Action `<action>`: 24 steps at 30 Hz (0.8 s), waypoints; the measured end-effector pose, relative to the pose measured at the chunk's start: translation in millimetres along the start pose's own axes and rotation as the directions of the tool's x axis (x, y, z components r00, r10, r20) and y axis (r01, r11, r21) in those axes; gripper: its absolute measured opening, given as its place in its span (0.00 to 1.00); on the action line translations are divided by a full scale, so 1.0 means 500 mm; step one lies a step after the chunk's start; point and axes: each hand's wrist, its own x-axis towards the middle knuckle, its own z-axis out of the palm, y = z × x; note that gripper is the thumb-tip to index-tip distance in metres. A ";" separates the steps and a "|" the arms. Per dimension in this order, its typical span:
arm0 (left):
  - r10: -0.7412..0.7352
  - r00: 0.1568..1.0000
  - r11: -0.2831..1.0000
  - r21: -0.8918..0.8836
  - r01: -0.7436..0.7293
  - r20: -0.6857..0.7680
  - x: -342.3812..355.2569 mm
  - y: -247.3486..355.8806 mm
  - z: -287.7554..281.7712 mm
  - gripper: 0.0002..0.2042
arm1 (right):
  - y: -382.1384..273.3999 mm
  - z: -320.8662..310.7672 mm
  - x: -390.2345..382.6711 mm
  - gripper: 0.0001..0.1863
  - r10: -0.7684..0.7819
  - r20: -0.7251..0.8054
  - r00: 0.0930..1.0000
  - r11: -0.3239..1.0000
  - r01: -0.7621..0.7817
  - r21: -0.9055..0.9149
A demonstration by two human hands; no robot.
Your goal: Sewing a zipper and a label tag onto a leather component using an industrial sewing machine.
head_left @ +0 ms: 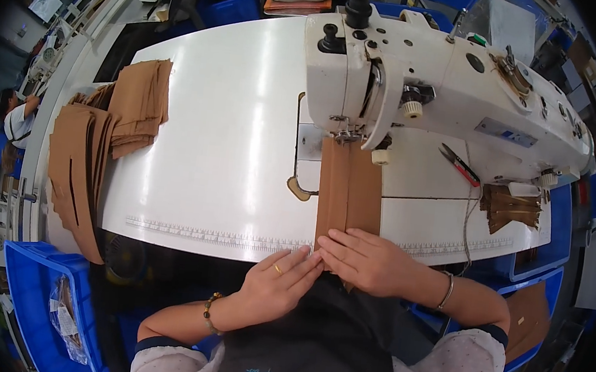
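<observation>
A long brown fabric piece runs from beneath the needle area of a white sewing machine toward me, with a seam line along its length. My right hand lies flat across its near end, fingers stretched out and close together; the thumb is hidden. At the left edge of that same end, my left hand has its thumb and fingertips closed on the fabric. The two hands nearly touch at the fingertips. Below them, the fabric's end is partly hidden.
Stacks of brown fabric pieces lie on the table's left side. Red-handled thread snips and a brown fabric bundle are at right. Blue bins stand beside the white table. Another person sits far left.
</observation>
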 end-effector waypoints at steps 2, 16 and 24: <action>0.008 0.999 1.000 -0.004 -0.008 -0.050 -0.006 0.002 0.011 0.20 | -0.034 0.008 -0.026 0.20 0.036 0.031 0.999 0.999 -0.035 -0.031; -0.030 0.999 0.987 0.161 0.024 0.035 0.146 -0.105 0.039 0.23 | -0.089 0.051 -0.041 0.19 0.137 -0.135 0.981 0.978 -0.156 -0.140; -0.014 0.988 0.997 0.076 0.003 0.152 0.216 -0.196 0.027 0.36 | -0.069 0.005 -0.019 0.20 0.094 -0.050 0.994 0.990 -0.099 -0.098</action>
